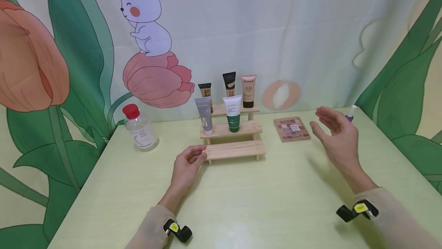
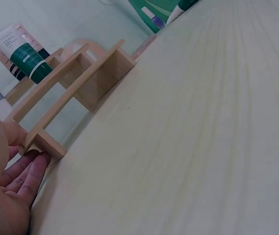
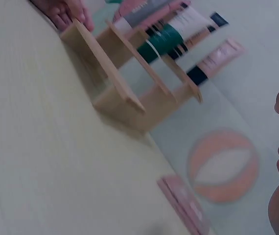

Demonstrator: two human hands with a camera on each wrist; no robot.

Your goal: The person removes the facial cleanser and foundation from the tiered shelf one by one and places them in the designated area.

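Note:
A three-tier wooden display rack (image 1: pixel 236 150) stands at the back middle of the table. My left hand (image 1: pixel 185 164) pinches the left end of its lowest step, thumb on top and fingers (image 2: pixel 34 176) curled underneath. On the middle step are a grey tube (image 1: pixel 204 114) and a white-and-green tube (image 1: pixel 233 114). Behind them, the top step holds a pink BB cream tube (image 1: pixel 248 91) and two dark-topped tubes, partly hidden. My right hand (image 1: pixel 340 141) is raised over the table at the right, fingers extended and thumb apart, holding nothing. An eyeshadow palette (image 1: pixel 292 129) lies to its left.
At the back left stands a clear bottle (image 1: pixel 142 132) with a red cap. A small purple bottle with a white top (image 1: pixel 351 111) is partly hidden behind my right hand. A printed curtain (image 1: pixel 221 30) hangs along the table's back edge.

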